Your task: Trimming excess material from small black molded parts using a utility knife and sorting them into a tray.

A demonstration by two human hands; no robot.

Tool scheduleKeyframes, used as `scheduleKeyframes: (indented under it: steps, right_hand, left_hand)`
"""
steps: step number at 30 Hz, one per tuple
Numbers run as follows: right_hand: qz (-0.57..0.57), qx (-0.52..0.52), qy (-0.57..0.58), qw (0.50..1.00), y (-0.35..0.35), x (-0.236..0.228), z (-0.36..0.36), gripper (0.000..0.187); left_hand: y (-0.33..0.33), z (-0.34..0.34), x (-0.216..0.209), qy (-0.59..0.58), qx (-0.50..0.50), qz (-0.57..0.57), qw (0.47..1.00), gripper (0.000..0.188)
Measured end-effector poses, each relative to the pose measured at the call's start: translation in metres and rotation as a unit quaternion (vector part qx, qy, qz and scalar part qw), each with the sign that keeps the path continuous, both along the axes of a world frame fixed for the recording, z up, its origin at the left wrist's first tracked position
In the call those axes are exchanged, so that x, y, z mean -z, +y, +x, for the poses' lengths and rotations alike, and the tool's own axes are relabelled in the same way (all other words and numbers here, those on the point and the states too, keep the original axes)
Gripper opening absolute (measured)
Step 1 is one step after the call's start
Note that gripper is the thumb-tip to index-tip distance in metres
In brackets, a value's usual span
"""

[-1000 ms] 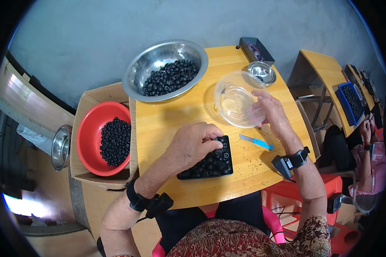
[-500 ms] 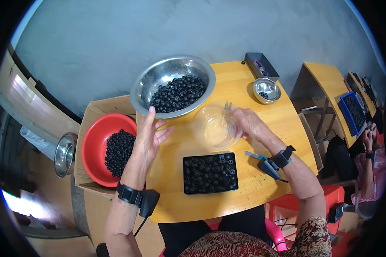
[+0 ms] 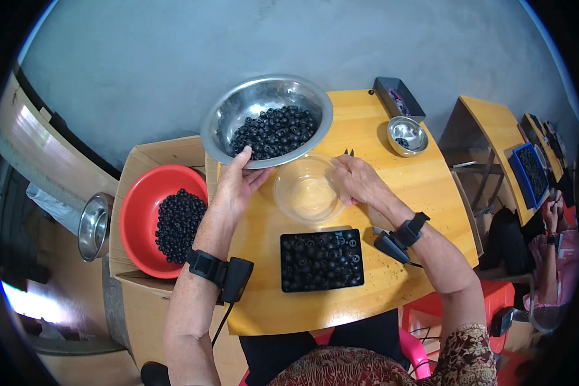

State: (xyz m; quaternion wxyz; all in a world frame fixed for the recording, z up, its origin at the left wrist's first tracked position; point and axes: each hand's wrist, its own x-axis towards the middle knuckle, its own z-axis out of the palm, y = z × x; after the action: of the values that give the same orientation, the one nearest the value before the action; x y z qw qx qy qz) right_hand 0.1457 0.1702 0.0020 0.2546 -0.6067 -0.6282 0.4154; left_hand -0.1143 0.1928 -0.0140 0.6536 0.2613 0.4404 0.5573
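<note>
My left hand [image 3: 237, 185] is at the near rim of a wide stainless steel bowl [image 3: 220, 116], thumb over the edge and fingers beneath it. Dark blueberries [image 3: 278, 132] fill part of that bowl. My right hand [image 3: 359, 181] pinches the right rim of a clear round bowl [image 3: 310, 196], which looks bare inside. Two dark pointed tips [image 3: 349, 153] of a small tool, perhaps tweezers, stick out past my right fingers. Closer to me lies a black rectangular tray [image 3: 321, 288] covered with blueberries.
Left of the table, a red basin [image 3: 135, 219] with more berries sits in a cardboard box, beside another steel bowl [image 3: 93, 226]. A small steel bowl [image 3: 413, 143] and a dark box [image 3: 399, 100] stand far right. Another person's hand [image 3: 550, 212] is by a second table.
My left hand has closed on the steel bowl's rim, which now sits slightly farther right. My right hand and the clear bowl have shifted a little left.
</note>
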Motion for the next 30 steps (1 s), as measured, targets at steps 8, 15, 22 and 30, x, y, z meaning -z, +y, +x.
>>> scheduleKeyframes:
  steps: [8,15,22,30]
  right_hand:
    - [0.001,-0.051,-0.08,0.996,-0.006,-0.008,0.015,0.052]
    - [0.053,0.017,-0.094,0.994,0.006,0.014,0.049,0.061]
    - [0.055,0.005,0.013,0.998,-0.019,0.01,0.046,0.053]
    - [-0.014,-0.028,0.143,0.989,-0.022,0.032,0.018,0.047]
  left_hand:
    - [-0.063,-0.009,-0.011,0.247,0.012,-0.024,0.969,0.071]
    - [-0.121,-0.011,-0.005,0.417,0.17,0.088,0.889,0.047]
    - [-0.103,-0.002,-0.012,0.312,0.122,0.005,0.942,0.064]
    - [-0.013,0.002,-0.021,0.163,0.012,-0.031,0.986,0.034]
